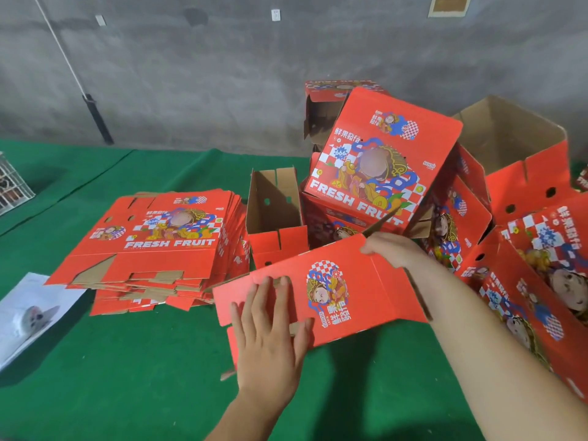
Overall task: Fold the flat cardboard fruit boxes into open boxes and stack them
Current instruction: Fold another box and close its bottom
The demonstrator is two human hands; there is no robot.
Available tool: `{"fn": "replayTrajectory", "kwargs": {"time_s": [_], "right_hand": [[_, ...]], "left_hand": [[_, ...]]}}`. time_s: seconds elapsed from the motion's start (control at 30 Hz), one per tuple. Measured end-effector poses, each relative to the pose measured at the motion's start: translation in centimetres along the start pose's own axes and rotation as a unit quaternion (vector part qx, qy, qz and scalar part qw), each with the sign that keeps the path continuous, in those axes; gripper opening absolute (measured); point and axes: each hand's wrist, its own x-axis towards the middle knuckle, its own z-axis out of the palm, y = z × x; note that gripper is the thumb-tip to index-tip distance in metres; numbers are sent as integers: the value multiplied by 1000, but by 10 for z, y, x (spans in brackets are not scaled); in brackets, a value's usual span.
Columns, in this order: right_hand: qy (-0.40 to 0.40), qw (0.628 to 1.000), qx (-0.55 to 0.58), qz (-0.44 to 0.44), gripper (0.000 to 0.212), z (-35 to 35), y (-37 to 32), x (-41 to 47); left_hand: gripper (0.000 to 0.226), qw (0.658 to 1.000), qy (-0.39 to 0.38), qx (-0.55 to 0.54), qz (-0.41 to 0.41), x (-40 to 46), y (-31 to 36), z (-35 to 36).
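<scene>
Cardboard fruit box (321, 294), half folded, lies under my left hand (270, 332), whose straight fingers press its red panel; my right hand (393, 249) pinches its far top edge; beyond my left fingertips sits the flat stack (159, 246)
</scene>
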Motion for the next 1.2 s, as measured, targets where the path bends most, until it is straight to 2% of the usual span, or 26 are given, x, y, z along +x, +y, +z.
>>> {"fn": "replayTrajectory", "kwargs": {"time_s": [0.1, 0.17, 0.33, 0.4, 0.47, 0.6, 0.67, 0.73, 0.8, 0.9, 0.93, 0.97, 1.0, 1.07, 1.13, 1.2], "right_hand": [[-15, 996, 51, -73, 9, -4, 17, -15], [-19, 992, 77, -103, 18, -8, 16, -22], [-25, 980, 131, -147, 34, -7, 19, -36], [-19, 978, 135, -156, 37, 0, 27, -42], [-6, 979, 117, -165, 35, 8, 33, -49], [0, 972, 93, -217, 36, 33, 40, -80], [-10, 963, 27, -269, 51, 50, 43, -96], [47, 941, -140, -306, 65, 60, 48, -106], [147, 889, -265, -344, 62, 65, 52, -107], [158, 839, -320, -410, 59, 62, 55, -111], [186, 814, -350, -424, 58, 55, 58, -108], [209, 798, -378, -420, 55, 45, 62, -102], [203, 807, -399, -385, 47, 33, 65, -96], [165, 854, -416, -264, 37, 16, 75, -88], [206, 881, -374, -202, 37, 9, 89, -81], [281, 878, -334, -194, 37, 8, 100, -77]], "left_hand": [[74, 999, 18, -27, -3, -12, 4, 4], [81, 999, 30, -24, -2, -1, 7, -3], [119, 999, -3, -8, -33, 23, 6, -28], [127, 999, -26, -5, -34, 23, -4, -32], [125, 998, -49, -2, -35, 22, -11, -35], [106, 994, -91, 14, -54, -5, -13, -34], [94, 995, -91, 2, -51, -25, -16, -27], [85, 991, -107, -51, -56, -38, -18, -16], [77, 969, -166, -157, -94, -47, -16, -8], [74, 921, -232, -291, -118, -51, -17, -3], [72, 910, -249, -314, -109, -49, -19, -3], [70, 903, -260, -329, -99, -46, -21, -2], [67, 901, -262, -333, -95, -43, -24, -3], [59, 903, -245, -332, -121, -35, -30, -4], [50, 889, -221, -354, -190, -27, -37, -7], [41, 854, -189, -410, -260, -12, -42, -10]]}}
